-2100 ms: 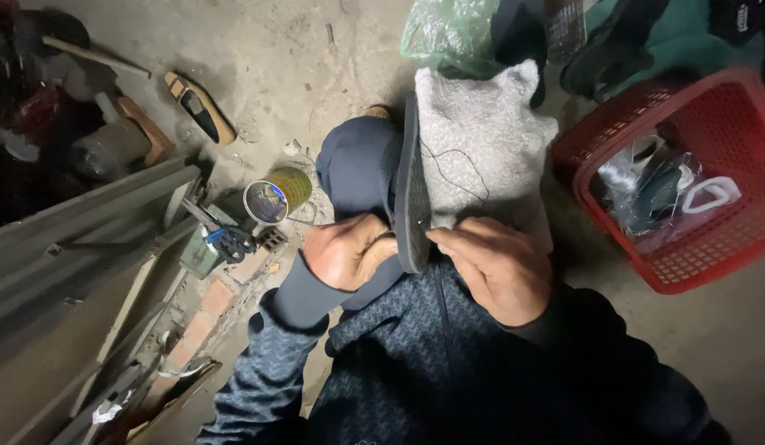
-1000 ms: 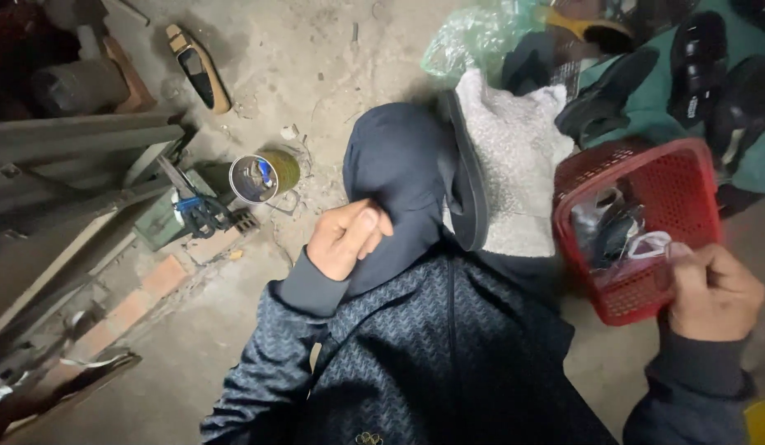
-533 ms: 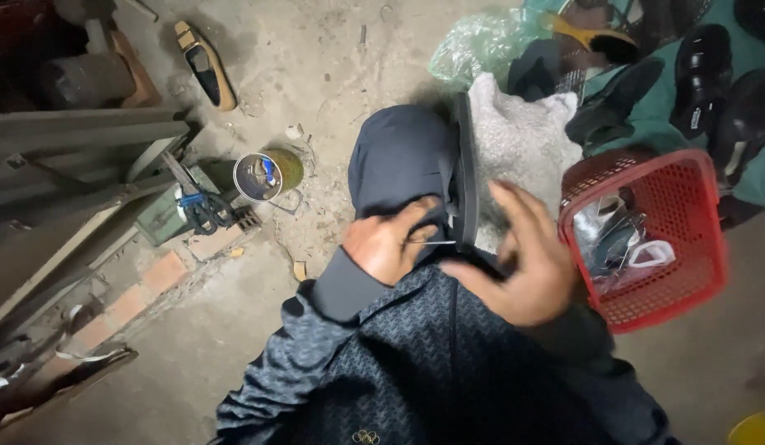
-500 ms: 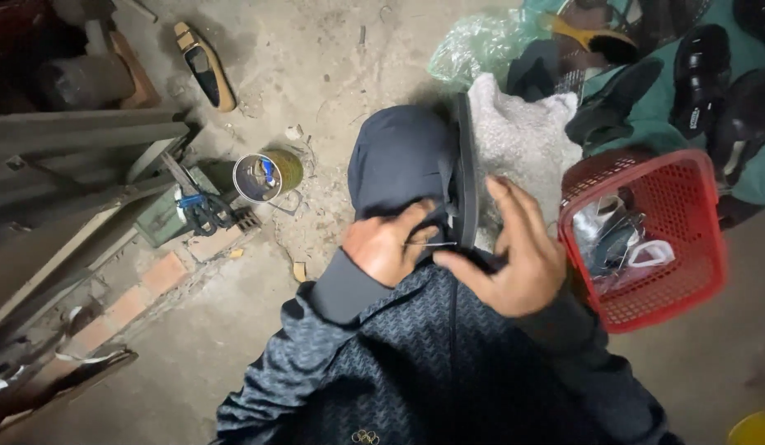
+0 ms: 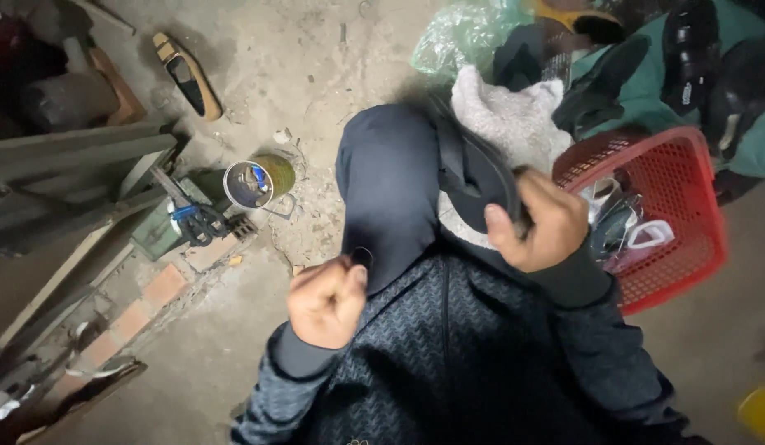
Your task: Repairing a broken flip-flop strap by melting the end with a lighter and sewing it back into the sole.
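Across the lap, the right hand [image 5: 537, 224] is clamping a dark sandal sole [image 5: 471, 175] — thin, floppy-looking, probably best gripped at its edge — while the left hand [image 5: 326, 298] is pinching a fine thread [image 5: 360, 255], fingers together, beside the red basket [image 5: 687, 222].
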